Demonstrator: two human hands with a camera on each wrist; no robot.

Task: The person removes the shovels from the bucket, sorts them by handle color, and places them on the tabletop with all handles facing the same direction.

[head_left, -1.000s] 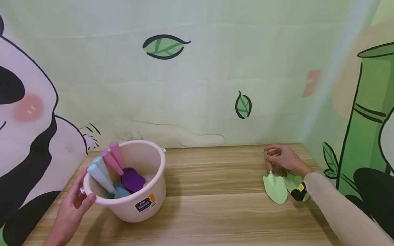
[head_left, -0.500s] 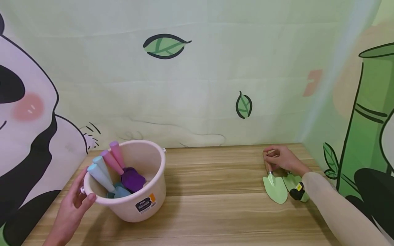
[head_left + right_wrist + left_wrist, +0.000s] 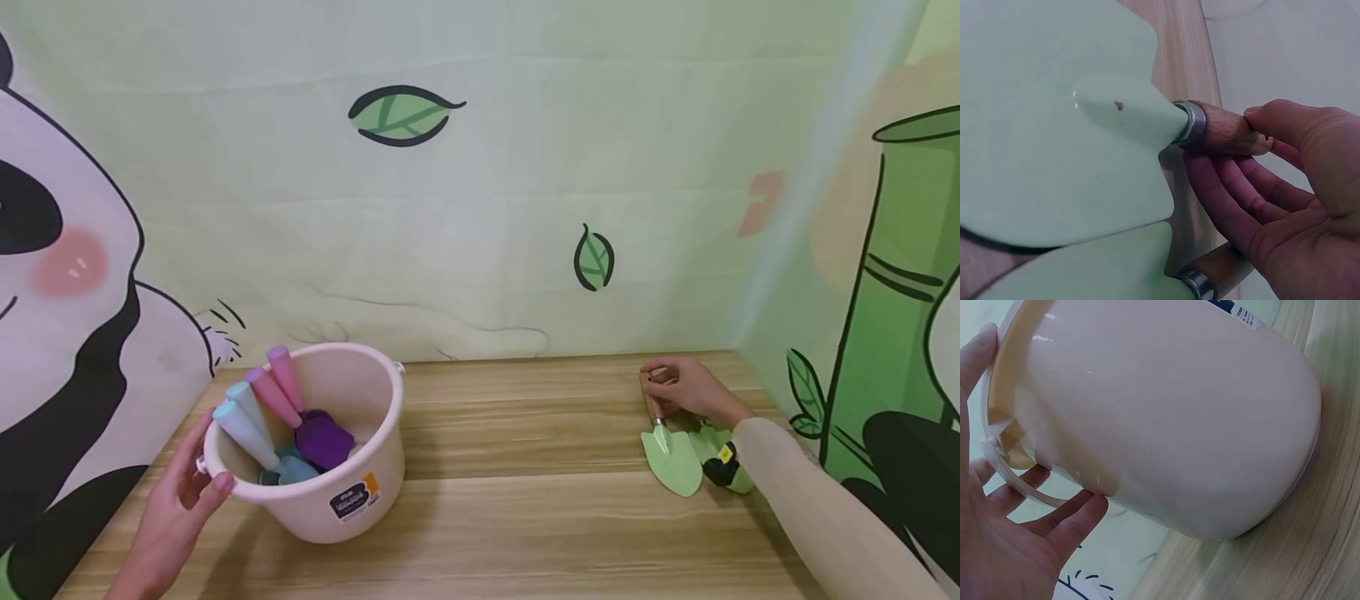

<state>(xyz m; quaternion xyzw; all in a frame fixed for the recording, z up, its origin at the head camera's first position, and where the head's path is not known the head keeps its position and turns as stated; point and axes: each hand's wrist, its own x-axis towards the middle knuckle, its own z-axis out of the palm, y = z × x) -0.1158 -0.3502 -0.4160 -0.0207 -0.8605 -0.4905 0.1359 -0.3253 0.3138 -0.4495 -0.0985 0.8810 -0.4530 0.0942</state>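
At the left of the head view stands a cream plastic bucket (image 3: 386, 492), its mouth facing up. My left hand (image 3: 1016, 544) holds its side near the handle hinge, thumb at the rim and fingers against the outer wall. Inside lean toy-like scoops with pink handles (image 3: 273, 397) and a purple scoop head (image 3: 324, 439), plus tools with pale blue handles (image 3: 245, 433). At right, my right hand (image 3: 686, 387) pinches the wooden handle of a pale green hand trowel (image 3: 672, 464). A second green trowel (image 3: 1104, 269) lies beside it, partly hidden by the wrist camera.
The wood-grain table (image 3: 525, 517) lies under the bucket and trowels. Behind it hangs a pale green cloth (image 3: 510, 167) printed with leaves, a panda and bamboo. The bucket's thin handle (image 3: 1016, 481) hangs at its left side.
My right hand has shifted very slightly, still pinching the trowel handle. The bucket and left hand stay in place.
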